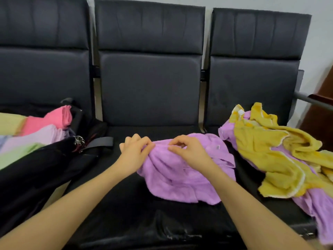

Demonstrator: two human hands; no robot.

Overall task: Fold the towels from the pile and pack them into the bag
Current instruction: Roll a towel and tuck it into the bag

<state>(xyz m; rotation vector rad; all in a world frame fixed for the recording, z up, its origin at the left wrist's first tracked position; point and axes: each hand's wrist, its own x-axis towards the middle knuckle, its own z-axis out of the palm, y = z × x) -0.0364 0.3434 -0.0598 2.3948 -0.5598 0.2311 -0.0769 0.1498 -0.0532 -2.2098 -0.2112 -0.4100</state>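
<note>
Head view: black bag (36, 170) cut off at left frame edge, folded towels (45, 130) inside partly hidden. Left hand (134, 150) and right hand (187, 150) both pinch crumpled purple towel (180, 177), frame centre, on seat (126, 204). Towel pile (279, 156) right, yellow over purple, cut off at edge.

A row of three joined black padded seats (149, 87) is set against a pale grey wall (320, 33). A grey metal armrest (313, 101) is seen at 3 o'clock beside the right seat, with dark reddish-brown wooden furniture (322, 112) just beyond it. The seat cushions are worn and shiny at 6 o'clock, and the light is soft and even.
</note>
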